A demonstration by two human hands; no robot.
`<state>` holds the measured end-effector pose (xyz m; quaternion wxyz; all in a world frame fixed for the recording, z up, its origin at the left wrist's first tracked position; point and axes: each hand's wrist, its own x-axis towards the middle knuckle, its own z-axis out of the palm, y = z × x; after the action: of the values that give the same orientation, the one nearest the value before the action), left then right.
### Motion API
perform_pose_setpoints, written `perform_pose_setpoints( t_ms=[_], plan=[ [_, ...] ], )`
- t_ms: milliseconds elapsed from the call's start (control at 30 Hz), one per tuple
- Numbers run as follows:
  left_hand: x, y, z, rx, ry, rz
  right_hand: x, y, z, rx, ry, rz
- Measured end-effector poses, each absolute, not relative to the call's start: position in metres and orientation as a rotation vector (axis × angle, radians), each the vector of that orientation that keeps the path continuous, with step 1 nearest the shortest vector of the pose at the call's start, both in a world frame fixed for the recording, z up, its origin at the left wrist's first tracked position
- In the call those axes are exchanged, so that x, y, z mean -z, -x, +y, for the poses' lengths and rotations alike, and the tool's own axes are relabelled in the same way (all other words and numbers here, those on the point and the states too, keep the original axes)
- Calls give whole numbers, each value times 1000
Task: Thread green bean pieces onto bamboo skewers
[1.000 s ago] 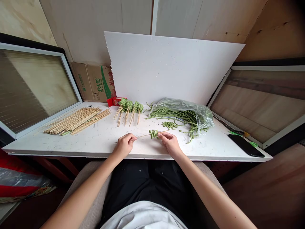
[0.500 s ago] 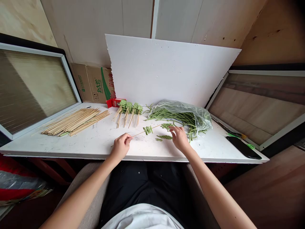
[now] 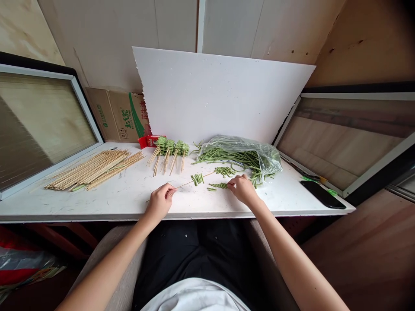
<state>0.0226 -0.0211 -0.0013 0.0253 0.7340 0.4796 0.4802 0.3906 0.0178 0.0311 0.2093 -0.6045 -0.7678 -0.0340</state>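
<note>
My left hand (image 3: 159, 201) is closed round the rear part of a bamboo skewer (image 3: 185, 184), whose tip points up to the right. Several cut long bean pieces (image 3: 197, 179) are threaded crosswise on it, short of the tip. My right hand (image 3: 243, 189) is lowered to the table, its thumb and forefinger pinched at the right end of a row of cut long bean pieces (image 3: 218, 185); the piece at the fingertips is mostly hidden. Just behind lies a small heap of cut pieces (image 3: 225, 171).
A clear plastic bag of whole long beans (image 3: 233, 153) lies behind my right hand. Finished bean skewers (image 3: 171, 149) are stacked at the back, beside a red box (image 3: 151, 141). Bare skewers (image 3: 92, 168) lie at left, a black phone (image 3: 322, 194) at right. A white board (image 3: 223, 95) leans behind.
My right hand has come down towards me, from beside the heap to the row of cut pieces, and its fingers have closed. The left hand still holds the loaded skewer. The view has shifted slightly.
</note>
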Motion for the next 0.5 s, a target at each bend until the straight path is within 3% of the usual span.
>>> perform_pose_setpoints(
  t_ms=[333, 500],
  plan=[
    [0, -23, -23, -1481, -2317, 1455, -34, -384, 20, -184, 1543, -1840],
    [1, -22, -23, -1490, -2336, 1426, -35, -371, 19, -744, 1254, -1476]
  ],
)
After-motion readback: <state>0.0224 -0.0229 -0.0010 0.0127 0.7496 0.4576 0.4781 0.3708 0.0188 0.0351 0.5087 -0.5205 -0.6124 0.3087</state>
